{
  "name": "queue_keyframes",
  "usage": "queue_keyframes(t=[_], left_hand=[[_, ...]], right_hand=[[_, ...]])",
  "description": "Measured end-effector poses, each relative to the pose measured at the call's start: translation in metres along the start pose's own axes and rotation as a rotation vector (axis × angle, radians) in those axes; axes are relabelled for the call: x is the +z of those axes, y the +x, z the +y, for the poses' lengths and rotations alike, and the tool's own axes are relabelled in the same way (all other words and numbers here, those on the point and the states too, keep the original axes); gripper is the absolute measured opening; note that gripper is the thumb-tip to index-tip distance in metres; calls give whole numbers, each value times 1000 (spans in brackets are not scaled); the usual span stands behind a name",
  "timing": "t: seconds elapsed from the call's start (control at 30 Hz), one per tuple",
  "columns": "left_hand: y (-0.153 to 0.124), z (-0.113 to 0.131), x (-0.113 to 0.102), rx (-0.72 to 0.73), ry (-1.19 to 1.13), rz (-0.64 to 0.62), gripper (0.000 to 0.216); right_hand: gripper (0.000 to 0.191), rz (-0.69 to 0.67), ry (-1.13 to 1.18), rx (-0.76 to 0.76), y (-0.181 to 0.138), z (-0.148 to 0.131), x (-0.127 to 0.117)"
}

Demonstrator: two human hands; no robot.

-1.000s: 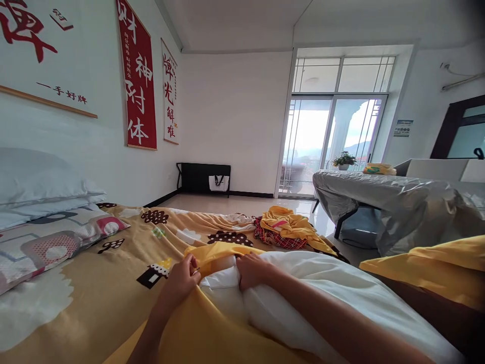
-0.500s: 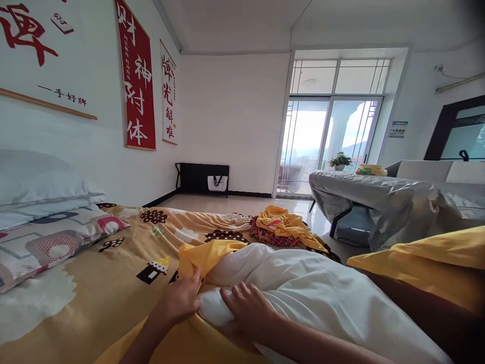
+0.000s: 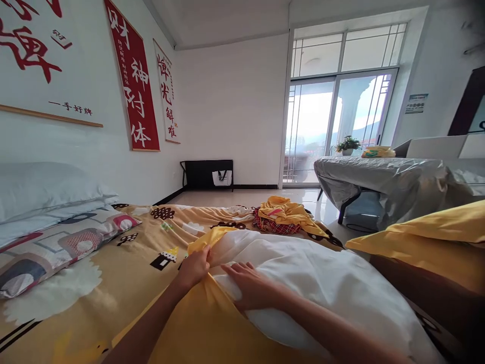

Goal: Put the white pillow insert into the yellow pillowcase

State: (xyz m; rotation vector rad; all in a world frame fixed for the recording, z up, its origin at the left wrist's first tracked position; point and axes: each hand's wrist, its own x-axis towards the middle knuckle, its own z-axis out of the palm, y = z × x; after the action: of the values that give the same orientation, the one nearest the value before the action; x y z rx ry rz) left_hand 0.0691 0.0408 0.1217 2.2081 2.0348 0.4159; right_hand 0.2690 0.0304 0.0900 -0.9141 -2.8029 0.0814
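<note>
A plump white pillow (image 3: 322, 273) lies across the bed in front of me, partly inside a yellow pillowcase (image 3: 200, 318). My left hand (image 3: 195, 267) is closed on the edge of the pillowcase, with the fabric bunched at its fingertips. Just to its right, my right hand (image 3: 252, 285) rests on the pillow near the case opening, fingers stretched out and a little apart. The pillowcase covers the pillow's near left end, so that part is hidden.
The bed has a patterned tan blanket (image 3: 140, 283). A patterned pillow (image 3: 71, 242) lies at the left, and crumpled yellow and red cloth (image 3: 284, 215) at the far edge. More yellow fabric (image 3: 428, 242) is at the right. Beyond stands a plastic-covered table (image 3: 379, 174).
My left hand has drawn the pillowcase edge slightly up and around the pillow's corner. My right hand has flattened on the pillow. The camera view has shifted.
</note>
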Motion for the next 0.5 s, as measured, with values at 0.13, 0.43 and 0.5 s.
queue_keyframes(t=[0.13,0.43,0.5], left_hand=[[-22,-4,7,298,123,73,22],[-55,26,18,727,362,-111,15],[-60,39,12,757,379,-109,19]], right_hand=[[74,362,-447,8,-73,6,33],[52,57,-206,-48,-52,40,-24],[52,94,-132,38,-30,43,-45]])
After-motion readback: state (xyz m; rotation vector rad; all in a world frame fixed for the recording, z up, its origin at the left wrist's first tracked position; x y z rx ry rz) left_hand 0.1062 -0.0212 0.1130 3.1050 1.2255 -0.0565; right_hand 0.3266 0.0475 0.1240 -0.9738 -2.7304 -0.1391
